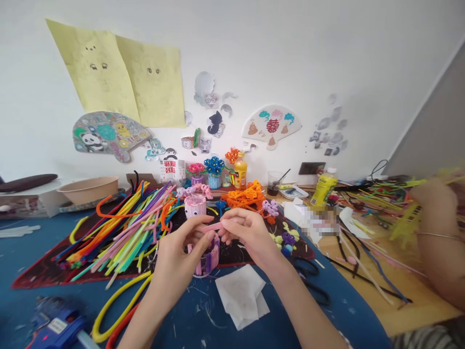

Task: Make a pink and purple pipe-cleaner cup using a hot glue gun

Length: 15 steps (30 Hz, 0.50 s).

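A short pink pipe cleaner (212, 227) is pinched between my hands at the middle of the view. My left hand (179, 247) grips its left part with thumb and fingers. The fingertips of my right hand (246, 233) are closed on its right end. Just below them stands a small round pot (209, 259) covered with pink and purple pipe-cleaner pieces, its top partly hidden by my hands. Behind, a pale pink pot (195, 207) with googly eyes carries pink curls. A crumpled white paper (241, 293) lies on the blue mat in front.
Many coloured pipe cleaners (134, 232) spread over a dark cloth at left. A blue glue gun (60, 322) lies front left. Orange pipe-cleaner flowers (247, 195), a juice bottle (240, 172) and a drink cup (275, 183) stand behind. Another person's arm (439, 237) is at right.
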### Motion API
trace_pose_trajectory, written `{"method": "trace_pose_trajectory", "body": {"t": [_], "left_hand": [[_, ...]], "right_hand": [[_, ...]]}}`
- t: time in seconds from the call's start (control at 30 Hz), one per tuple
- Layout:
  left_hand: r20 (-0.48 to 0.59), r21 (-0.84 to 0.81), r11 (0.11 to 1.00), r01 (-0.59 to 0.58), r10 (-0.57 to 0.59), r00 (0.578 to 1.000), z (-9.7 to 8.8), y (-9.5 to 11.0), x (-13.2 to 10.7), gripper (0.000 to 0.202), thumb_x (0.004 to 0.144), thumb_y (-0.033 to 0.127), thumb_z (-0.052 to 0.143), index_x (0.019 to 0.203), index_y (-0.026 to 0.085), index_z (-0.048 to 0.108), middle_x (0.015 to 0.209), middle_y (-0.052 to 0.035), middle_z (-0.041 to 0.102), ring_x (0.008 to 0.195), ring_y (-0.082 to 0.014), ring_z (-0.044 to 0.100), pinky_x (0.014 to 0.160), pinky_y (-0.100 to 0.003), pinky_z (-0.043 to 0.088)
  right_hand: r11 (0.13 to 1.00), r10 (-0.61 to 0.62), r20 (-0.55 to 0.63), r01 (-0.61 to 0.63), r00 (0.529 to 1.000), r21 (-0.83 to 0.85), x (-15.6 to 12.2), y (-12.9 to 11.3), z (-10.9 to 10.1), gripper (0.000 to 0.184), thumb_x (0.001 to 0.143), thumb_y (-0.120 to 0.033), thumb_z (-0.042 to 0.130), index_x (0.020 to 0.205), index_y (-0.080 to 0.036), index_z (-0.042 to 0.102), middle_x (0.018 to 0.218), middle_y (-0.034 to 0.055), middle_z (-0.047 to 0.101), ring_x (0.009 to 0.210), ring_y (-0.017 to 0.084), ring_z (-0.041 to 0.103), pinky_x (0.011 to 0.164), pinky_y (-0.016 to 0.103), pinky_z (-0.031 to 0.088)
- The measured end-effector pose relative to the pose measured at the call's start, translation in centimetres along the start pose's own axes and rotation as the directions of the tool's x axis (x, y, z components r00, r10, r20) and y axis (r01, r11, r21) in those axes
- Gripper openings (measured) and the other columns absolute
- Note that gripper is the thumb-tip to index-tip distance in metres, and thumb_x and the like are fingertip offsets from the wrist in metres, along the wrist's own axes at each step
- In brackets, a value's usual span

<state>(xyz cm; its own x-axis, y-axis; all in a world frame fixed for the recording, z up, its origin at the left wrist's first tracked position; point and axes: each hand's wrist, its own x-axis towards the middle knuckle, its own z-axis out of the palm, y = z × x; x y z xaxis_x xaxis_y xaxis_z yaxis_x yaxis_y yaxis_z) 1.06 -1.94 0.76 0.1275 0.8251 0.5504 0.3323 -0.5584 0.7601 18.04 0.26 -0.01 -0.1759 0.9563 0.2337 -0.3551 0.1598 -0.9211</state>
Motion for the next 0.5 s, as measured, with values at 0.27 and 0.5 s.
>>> {"method": "trace_pose_trajectory", "body": {"t": [0.27,0.5], "left_hand": [[-0.077,-0.18,0.975,0.131,-0.147,0.986,-0.4,0.0,-0.2,0.021,0.081,0.035,0.069,0.092,0.018,0.071,0.078,-0.0032,0.074,0.068,-0.0153,0.07,0.065,-0.021,0.057],[-0.088,0.017,0.997,0.069,-0.067,0.994,-0.9,-0.6,0.0,0.02,0.081,0.037,0.068,0.084,0.018,0.071,0.075,-0.0019,0.072,0.062,-0.0141,0.065,0.059,-0.021,0.053]], "right_hand": [[0.992,-0.019,-0.032,0.014,0.999,-0.122,0.1,-0.2,-0.9,0.035,0.067,-0.043,0.083,0.084,-0.013,0.073,0.066,0.0061,0.073,0.056,0.016,0.067,0.055,0.027,0.054],[0.978,-0.028,0.006,0.029,1.0,-0.206,0.4,0.4,-1.4,0.034,0.07,-0.043,0.08,0.081,-0.012,0.073,0.065,0.0045,0.07,0.056,0.013,0.064,0.055,0.025,0.053]]}}
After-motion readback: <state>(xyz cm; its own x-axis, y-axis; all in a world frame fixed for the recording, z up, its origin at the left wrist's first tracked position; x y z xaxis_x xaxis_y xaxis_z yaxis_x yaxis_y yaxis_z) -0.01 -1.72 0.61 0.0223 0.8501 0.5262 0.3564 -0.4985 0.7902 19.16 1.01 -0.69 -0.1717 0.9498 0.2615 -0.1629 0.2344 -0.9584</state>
